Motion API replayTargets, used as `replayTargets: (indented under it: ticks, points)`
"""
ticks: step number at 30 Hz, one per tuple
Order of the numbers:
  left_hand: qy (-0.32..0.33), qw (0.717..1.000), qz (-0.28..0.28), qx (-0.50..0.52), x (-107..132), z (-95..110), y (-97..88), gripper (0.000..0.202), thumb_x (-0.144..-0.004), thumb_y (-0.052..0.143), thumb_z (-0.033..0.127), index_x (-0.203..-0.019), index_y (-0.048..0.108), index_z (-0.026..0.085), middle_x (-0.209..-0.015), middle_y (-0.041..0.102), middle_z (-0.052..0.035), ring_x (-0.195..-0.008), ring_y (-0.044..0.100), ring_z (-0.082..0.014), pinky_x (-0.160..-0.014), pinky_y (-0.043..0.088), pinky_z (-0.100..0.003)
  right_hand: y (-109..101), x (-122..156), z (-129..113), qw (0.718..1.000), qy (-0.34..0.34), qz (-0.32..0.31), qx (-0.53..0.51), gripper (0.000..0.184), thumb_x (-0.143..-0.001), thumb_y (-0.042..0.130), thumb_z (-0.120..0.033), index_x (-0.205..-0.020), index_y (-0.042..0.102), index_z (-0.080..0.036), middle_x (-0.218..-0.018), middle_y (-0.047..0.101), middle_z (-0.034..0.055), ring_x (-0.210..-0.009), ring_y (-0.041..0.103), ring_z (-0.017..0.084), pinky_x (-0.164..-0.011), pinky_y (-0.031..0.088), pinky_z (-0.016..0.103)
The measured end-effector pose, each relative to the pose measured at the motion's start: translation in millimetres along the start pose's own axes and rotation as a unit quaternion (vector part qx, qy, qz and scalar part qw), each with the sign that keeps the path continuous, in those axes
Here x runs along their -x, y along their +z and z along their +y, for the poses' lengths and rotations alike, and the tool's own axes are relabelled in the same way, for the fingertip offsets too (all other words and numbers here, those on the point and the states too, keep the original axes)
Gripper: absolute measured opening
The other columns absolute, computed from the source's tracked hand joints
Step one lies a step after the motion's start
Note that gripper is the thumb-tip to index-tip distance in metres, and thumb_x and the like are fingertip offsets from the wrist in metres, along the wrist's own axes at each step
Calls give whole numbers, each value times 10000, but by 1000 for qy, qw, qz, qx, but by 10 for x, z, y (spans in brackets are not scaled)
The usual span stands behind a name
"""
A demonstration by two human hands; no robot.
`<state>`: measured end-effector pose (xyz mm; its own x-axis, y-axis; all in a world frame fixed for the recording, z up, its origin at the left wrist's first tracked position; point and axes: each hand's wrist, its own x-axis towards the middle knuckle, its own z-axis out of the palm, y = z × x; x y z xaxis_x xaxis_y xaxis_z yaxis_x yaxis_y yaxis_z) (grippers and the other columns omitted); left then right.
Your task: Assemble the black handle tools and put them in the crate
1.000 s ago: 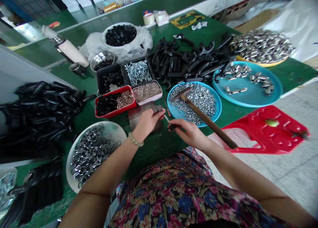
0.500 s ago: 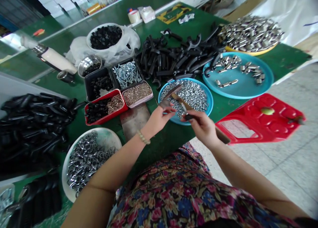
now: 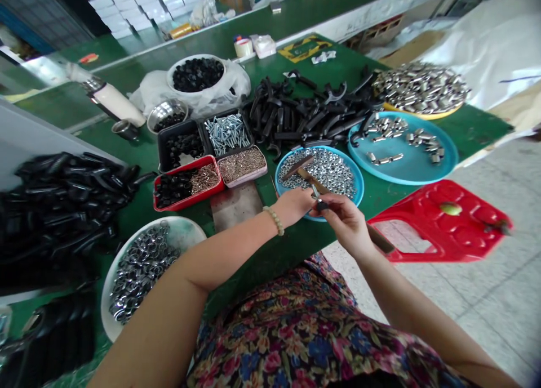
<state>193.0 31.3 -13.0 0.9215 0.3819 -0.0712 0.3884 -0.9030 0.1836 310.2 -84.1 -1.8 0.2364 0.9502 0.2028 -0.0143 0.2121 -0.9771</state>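
Note:
My left hand [image 3: 295, 205] and my right hand [image 3: 344, 222] meet at the near edge of a blue plate [image 3: 357, 178] full of small silver nuts. The right hand pinches a small dark part with a thin metal pin [image 3: 318, 200] sticking up. My left hand's fingers are closed at that same part, and what they hold is too small to make out. A hammer [image 3: 305, 170] with a wooden handle lies across the plate, its handle running under my right hand. A flat metal block [image 3: 235, 204] lies on the green table just left of my left wrist.
Trays of screws [image 3: 227, 132], small brass parts [image 3: 242, 164] and black caps [image 3: 182, 147] stand behind the block. A white bowl of metal rings [image 3: 141, 266] is near left. Black handles [image 3: 304, 112] are piled at the back, a larger blue plate [image 3: 406, 163] right, a red stool [image 3: 439, 222] beside the table.
Both hands moved right from over the metal block to the near edge of the nut plate, then drew together with the small part between them.

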Motion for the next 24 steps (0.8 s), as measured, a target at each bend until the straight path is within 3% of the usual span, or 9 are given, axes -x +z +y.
replayTargets:
  ticks: [5,7,9,12,13,16,18,20,24]
  points:
    - [-61,987,54,141,22,-70,-58,162,-877,497,117,-818,647,113,-963,642,-127,-870,628,-205,-771,490,-324,57,6,-37,1000,9,-2,11,178,-882,603,-260,-1059,602,-242,-911,699,21,-778,700,144,-758,588,313]
    - [-117,942,122,291,132,-119,-126,101,-825,561,82,-775,641,119,-1019,648,-122,-935,621,-196,-862,479,-331,84,22,-55,1000,10,-6,18,163,-881,605,-256,-1043,602,-241,-926,694,23,-779,702,146,-747,589,307]
    - [-180,830,182,495,305,-151,-196,30,-775,647,103,-795,643,125,-1006,666,-97,-934,620,-176,-888,476,-329,140,41,-65,999,10,-34,25,153,-885,597,-251,-1037,599,-240,-924,690,26,-774,705,148,-737,589,301]
    - [-243,587,217,742,617,-133,-277,155,-723,736,184,-834,649,120,-907,689,-60,-782,627,-118,-798,501,-281,276,54,-55,992,3,-114,47,188,-901,569,-237,-1087,595,-244,-936,690,29,-807,706,148,-763,579,297]
    - [-252,523,221,783,715,-110,-297,177,-712,752,202,-828,651,114,-879,692,-56,-745,625,-104,-767,503,-257,330,51,-45,989,-1,-137,58,202,-905,562,-232,-1105,592,-247,-928,692,26,-818,704,147,-773,573,295]
    - [-260,427,239,832,954,-29,-346,210,-681,786,219,-809,663,107,-842,701,-55,-742,637,-97,-731,501,-211,485,29,-19,980,-8,-176,89,220,-910,550,-226,-1125,589,-247,-906,696,19,-815,702,146,-771,564,287]
    - [-268,410,258,833,1077,1,-371,213,-669,796,222,-797,666,112,-835,706,-52,-749,645,-101,-733,506,-211,562,13,-19,978,-11,-188,95,223,-912,541,-223,-1131,580,-245,-917,697,21,-808,702,145,-759,565,280]
    - [-278,425,270,818,1195,-12,-388,213,-656,805,225,-770,660,118,-809,701,-38,-719,639,-96,-723,508,-217,606,-6,-47,974,-18,-202,102,233,-918,525,-212,-1145,565,-248,-906,700,18,-801,700,141,-748,566,272]
    - [-275,539,221,765,1456,-165,-420,276,-671,790,234,-912,684,152,-795,693,-9,-708,632,-104,-742,504,-252,632,-87,-169,929,-84,-305,190,303,-911,486,-154,-1182,576,-254,-1012,697,50,-927,678,170,-824,549,309]
